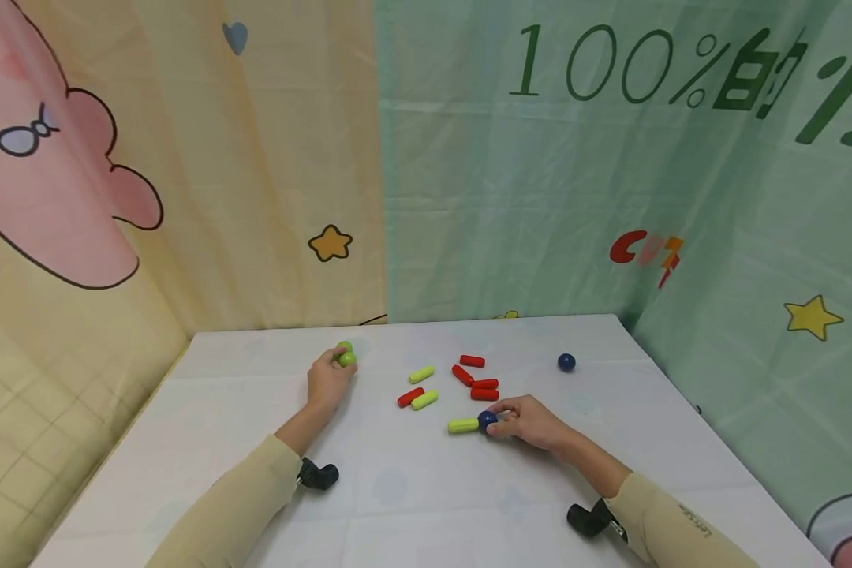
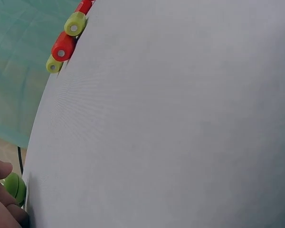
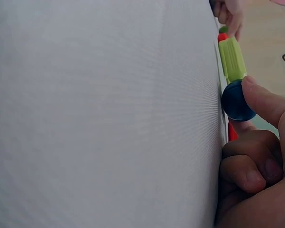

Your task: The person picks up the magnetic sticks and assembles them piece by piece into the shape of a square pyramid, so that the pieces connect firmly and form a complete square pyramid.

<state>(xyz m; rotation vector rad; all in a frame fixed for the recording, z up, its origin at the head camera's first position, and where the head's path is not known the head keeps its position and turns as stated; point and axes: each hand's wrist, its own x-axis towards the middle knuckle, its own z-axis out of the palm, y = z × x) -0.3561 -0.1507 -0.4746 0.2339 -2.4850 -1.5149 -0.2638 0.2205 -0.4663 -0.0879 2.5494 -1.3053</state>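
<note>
At the table's far left, my left hand (image 1: 330,381) pinches a green ball (image 1: 348,359), seen partly behind the fingers in the left wrist view. A second green ball (image 1: 344,345) sits just beyond it. My right hand (image 1: 532,424) holds a dark blue ball (image 3: 237,100) between thumb and fingers, low over the table. One end of a yellow-green rod (image 1: 463,426) meets this ball, and the rod points left. Silvery round spots mark the ends of the loose rods in the left wrist view, such as a red rod (image 2: 63,46).
Several red rods (image 1: 484,394) lie beyond the right hand. Between the hands are a red rod (image 1: 410,397) and two yellow-green rods (image 1: 424,400). Another dark blue ball (image 1: 566,362) rests at the far right of the white table (image 1: 397,505). Printed curtains (image 1: 468,197) stand behind.
</note>
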